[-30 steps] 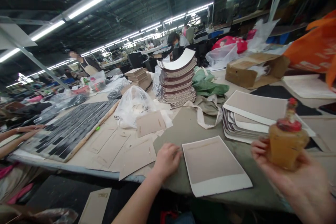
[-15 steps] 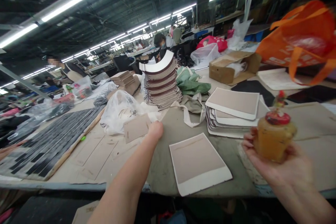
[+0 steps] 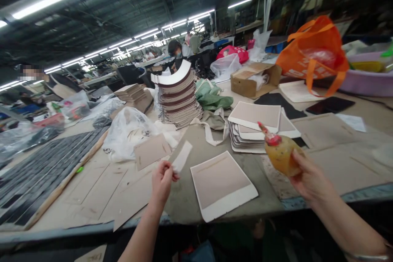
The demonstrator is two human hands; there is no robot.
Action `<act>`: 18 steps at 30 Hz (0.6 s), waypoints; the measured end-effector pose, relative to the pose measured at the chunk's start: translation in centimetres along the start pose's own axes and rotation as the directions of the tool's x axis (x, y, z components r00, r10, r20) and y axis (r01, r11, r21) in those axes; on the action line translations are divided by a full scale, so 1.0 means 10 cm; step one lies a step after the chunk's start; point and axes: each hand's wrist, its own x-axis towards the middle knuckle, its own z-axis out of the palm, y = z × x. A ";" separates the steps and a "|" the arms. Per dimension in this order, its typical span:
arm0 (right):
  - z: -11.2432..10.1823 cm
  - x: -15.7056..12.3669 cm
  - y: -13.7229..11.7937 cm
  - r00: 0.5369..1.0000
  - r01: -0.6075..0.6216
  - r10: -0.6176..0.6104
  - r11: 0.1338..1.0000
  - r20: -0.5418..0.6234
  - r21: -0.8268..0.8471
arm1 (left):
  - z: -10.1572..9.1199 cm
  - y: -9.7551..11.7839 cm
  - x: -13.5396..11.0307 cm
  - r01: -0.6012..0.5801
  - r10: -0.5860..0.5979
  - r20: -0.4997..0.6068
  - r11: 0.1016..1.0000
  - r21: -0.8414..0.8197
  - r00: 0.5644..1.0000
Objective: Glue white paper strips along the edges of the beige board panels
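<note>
My left hand (image 3: 162, 181) is closed on one end of a small pale strip (image 3: 183, 155), which points up and away over the grey-green work surface. In my right hand (image 3: 311, 178) is a yellowish glue bottle (image 3: 284, 156) with a red top, tipped so that its nozzle points up and left. Between the hands lies a beige panel (image 3: 221, 182) with a white border, flat near the table's front edge. Behind the bottle stands a stack of similar panels (image 3: 256, 115). The strip and the bottle are both held apart from the flat panel.
A tall stack of curved pieces (image 3: 179, 100) stands at the back centre, beside green cloth (image 3: 211, 95). A clear plastic bag (image 3: 125, 131) and rows of dark strips (image 3: 52, 168) are on the left. A cardboard box (image 3: 242, 82), orange bag (image 3: 319, 57) and phone (image 3: 330, 105) lie back right.
My left hand has drawn back toward me and now holds the pale strip. The glue bottle has gone from upright to tilted and moved left. The view has turned a little to the right.
</note>
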 end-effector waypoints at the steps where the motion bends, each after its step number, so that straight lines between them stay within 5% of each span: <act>1: -0.01 -0.02 0.04 0.998 -0.069 0.069 0.998 0.009 0.009 | 0.01 -0.02 -0.09 0.006 -0.005 0.012 0.993 -0.114 1.000; 10: -0.09 -0.14 0.21 0.994 0.037 0.004 0.930 0.110 -0.365 | -0.03 -0.14 -0.36 -0.069 0.067 -0.020 0.921 -0.384 0.998; 15: -0.19 -0.16 0.24 0.986 0.164 -0.125 0.793 0.107 -0.587 | -0.08 -0.20 -0.32 -0.032 0.016 -0.032 0.809 -0.587 0.999; 18: -0.24 -0.22 0.23 0.969 0.229 -0.222 0.632 0.110 -0.740 | -0.11 -0.15 -0.30 -0.023 -0.015 -0.047 0.705 -0.709 0.999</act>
